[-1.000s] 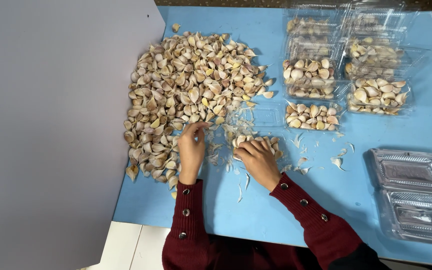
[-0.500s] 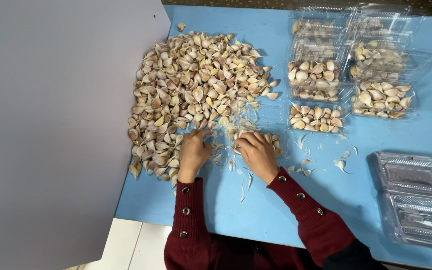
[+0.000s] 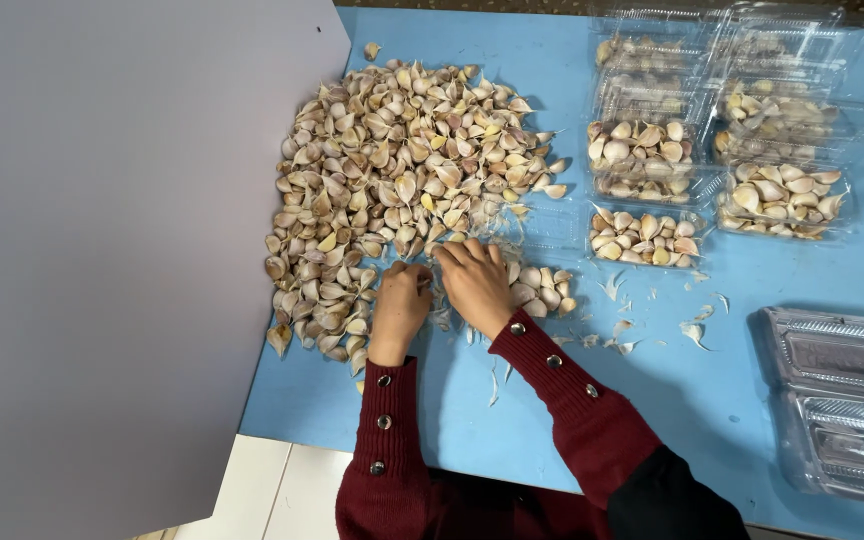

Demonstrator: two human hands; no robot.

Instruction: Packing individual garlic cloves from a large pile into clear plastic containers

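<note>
A big heap of garlic cloves (image 3: 392,170) lies on a blue table (image 3: 592,400). My left hand (image 3: 402,305) rests at the heap's near edge, fingers curled over some cloves. My right hand (image 3: 474,282) lies palm down beside it, cupped over cloves in a small clear plastic tray (image 3: 537,285) that it partly hides. Both sleeves are dark red with metal buttons. Whether either hand actually grips cloves is hidden by the fingers.
Several clear plastic trays filled with cloves (image 3: 642,235) stand at the back right. Empty clear lidded trays (image 3: 837,400) lie at the near right. Loose garlic skins (image 3: 692,330) are scattered around. A grey panel (image 3: 102,260) covers the left side.
My hands have moved closer together at the heap's near edge. The right hand now covers the cloves in the small tray. The view has shifted slightly.
</note>
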